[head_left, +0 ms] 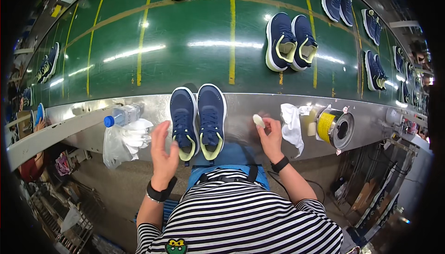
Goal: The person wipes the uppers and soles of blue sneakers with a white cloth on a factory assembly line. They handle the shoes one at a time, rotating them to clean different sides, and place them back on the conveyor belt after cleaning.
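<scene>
A pair of navy sneakers with white soles and pale yellow-green linings sits before me on the metal ledge, toes pointing away: a left sneaker (183, 119) and a right sneaker (211, 119). Beside the left sneaker's outer side is my left hand (164, 154), fingers apart and holding nothing; whether it touches the shoe I cannot tell. To the right of the pair, my right hand (270, 138) pinches a small whitish pad (258, 121) between thumb and fingers. That pad is clear of the shoes, and its exact kind does not show.
A white cloth (291, 126) and a metal can with a yellow label (326, 127) are right on the ledge. Left are a blue-capped bottle (125, 115), a plastic bag (113, 148) and white gloves or cloths (136, 135). Beyond, more sneakers (281, 40) stand on the green conveyor belt (185, 68).
</scene>
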### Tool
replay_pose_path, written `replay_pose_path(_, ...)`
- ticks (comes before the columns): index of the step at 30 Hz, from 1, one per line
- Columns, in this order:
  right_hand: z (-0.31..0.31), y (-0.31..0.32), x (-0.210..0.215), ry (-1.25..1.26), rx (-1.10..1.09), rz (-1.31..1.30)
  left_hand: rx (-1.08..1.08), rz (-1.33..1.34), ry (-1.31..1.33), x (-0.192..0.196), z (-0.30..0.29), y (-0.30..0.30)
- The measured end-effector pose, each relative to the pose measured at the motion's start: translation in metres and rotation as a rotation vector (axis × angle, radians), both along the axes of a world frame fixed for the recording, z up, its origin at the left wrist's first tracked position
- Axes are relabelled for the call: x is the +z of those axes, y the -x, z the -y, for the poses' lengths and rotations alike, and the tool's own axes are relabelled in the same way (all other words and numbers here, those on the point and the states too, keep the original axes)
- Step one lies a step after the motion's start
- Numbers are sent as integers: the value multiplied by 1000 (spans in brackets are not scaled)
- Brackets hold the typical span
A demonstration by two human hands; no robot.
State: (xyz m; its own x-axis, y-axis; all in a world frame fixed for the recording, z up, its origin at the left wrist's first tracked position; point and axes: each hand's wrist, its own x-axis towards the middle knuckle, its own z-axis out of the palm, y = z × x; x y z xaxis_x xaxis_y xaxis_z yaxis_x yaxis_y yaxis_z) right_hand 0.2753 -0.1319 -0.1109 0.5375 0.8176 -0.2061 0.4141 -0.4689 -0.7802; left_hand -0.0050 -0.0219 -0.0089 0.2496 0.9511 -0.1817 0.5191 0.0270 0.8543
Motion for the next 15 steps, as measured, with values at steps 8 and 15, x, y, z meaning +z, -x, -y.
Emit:
replay_pose_path(8,-4,-1,-27,51,0,-182,-337,-53,-180,-9,16,-66)
replay_pose_path(15,-56,9,17,-8,117,-610,-368,-14,-197,-10,6,-84)
